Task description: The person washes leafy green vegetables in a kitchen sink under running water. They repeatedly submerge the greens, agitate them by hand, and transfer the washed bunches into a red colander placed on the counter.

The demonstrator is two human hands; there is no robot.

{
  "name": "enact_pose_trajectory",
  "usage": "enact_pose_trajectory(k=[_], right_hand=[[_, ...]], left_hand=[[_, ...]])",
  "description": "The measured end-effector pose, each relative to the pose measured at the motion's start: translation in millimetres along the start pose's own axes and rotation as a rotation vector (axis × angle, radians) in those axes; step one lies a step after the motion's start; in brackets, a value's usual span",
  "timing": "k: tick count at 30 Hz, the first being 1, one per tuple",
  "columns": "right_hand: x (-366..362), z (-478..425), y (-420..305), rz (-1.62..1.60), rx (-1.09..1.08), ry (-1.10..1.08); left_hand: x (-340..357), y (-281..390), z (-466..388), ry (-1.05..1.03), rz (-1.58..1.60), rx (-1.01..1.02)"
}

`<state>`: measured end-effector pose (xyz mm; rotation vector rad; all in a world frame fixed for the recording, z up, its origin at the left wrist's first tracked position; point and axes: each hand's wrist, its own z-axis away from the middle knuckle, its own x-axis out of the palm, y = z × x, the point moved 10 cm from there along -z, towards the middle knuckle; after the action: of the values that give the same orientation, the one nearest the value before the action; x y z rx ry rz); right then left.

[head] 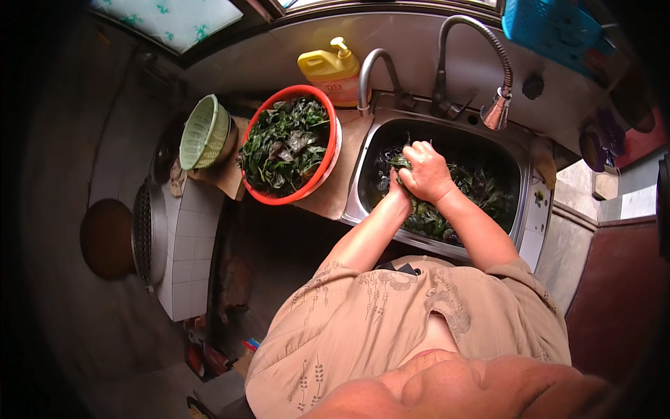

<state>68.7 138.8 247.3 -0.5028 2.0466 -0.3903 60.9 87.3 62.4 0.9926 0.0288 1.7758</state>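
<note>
Both my hands are together over a stainless steel sink (361, 201), clasped around a bunch of dark green leaves (401, 161). My right hand (425, 170) lies on top with its fingers curled over the bunch. Beneath and to the left of it, my left hand (399, 195) grips the same leaves and is partly covered. More wet leafy greens (473, 186) fill the sink around my wrists, some with a purplish tint. Left of the sink, a red plastic basin (331, 152) is heaped with similar leaves (288, 144).
A curved metal faucet (379, 55) and a flexible sprayer faucet (494, 50) rise behind the sink. Beside them stands a yellow pump jug (335, 73). Further left are a pale green colander (199, 133) and a tiled ledge (191, 235). A blue plastic basket (555, 31) hangs at upper right.
</note>
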Motion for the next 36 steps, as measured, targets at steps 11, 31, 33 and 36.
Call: enact_pose_trajectory(k=[11, 31, 33, 36], right_hand=[[23.5, 22.4, 31.6, 0.004, 0.181, -0.037], [25.4, -162.7, -166.7, -0.597, -0.268, 0.364], [48.2, -175.8, -165.6, -0.686, -0.171, 0.246], [81.8, -185.8, -147.4, -0.64, -0.046, 0.158]], left_hand=[[-0.7, -24.0, 12.2, 0.067, -0.086, -0.147], [53.3, 414.5, 129.5, -0.184, -0.72, 1.123], [45.2, 448.9, 123.5, 0.037, -1.038, 1.223], [45.8, 467.2, 115.4, 0.322, -1.459, 1.295]])
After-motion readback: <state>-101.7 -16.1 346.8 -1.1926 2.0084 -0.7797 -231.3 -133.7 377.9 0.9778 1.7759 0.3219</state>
